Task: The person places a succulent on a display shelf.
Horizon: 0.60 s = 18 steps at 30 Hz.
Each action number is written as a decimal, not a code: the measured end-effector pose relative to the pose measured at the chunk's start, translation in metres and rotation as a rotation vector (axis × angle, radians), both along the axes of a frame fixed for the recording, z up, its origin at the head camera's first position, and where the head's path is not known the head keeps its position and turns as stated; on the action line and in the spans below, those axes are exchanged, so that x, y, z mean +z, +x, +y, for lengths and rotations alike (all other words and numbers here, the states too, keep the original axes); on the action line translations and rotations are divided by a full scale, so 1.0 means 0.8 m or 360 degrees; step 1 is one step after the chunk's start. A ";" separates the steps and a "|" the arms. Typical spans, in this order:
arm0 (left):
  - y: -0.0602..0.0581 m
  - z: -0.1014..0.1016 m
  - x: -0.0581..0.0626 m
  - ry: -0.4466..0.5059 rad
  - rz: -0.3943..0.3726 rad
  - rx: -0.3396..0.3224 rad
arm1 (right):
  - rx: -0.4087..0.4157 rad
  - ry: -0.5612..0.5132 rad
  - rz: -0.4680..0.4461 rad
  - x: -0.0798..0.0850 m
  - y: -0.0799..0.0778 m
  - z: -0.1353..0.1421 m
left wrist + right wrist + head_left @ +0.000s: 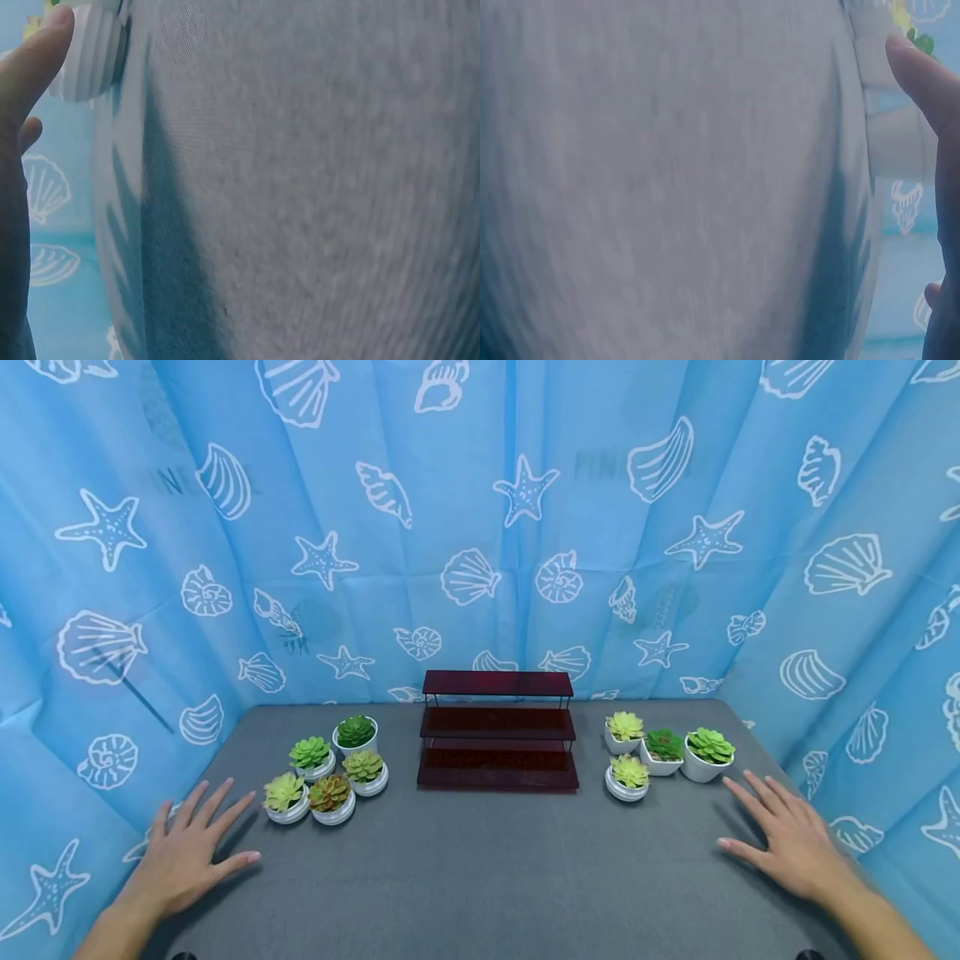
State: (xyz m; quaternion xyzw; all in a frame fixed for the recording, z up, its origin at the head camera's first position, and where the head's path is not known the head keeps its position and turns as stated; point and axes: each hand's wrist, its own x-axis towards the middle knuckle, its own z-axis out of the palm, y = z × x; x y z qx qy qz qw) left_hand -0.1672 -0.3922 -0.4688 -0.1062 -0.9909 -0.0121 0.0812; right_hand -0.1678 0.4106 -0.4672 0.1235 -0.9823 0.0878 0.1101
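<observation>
My left hand (pixel 183 852) hovers with fingers spread over the left side of the table, holding nothing. Nearest to it is a pale green succulent in a white ribbed pot (pixel 287 799). Beside that stand a reddish-green succulent (pixel 331 795) and several green ones, all in white pots. My right hand (pixel 791 839), also spread and holding nothing, is at the right. A bright green succulent in a white pot (pixel 706 755) is closest to it. Next to that are a dark green succulent (pixel 663 752) and two yellow-green ones (pixel 624 732). In both wrist views a thumb shows near white pots.
A dark red three-tier shelf (pixel 497 731) stands at the table's back middle, between the two plant groups. The grey table (pixel 480 877) is bordered behind and at both sides by a blue curtain (pixel 480 527) with white seashells and starfish.
</observation>
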 end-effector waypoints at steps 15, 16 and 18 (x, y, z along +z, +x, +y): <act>0.010 0.036 0.022 0.0012 0.0368 -0.0301 | 0.0053 -0.0256 0.0134 0.010 0.016 -0.037; 0.011 0.039 0.024 0.0015 0.0385 -0.0318 | 0.0056 -0.0281 0.0142 0.011 0.017 -0.040; 0.012 0.045 0.026 0.0026 0.0420 -0.0348 | 0.0058 -0.0337 0.0153 0.012 0.019 -0.046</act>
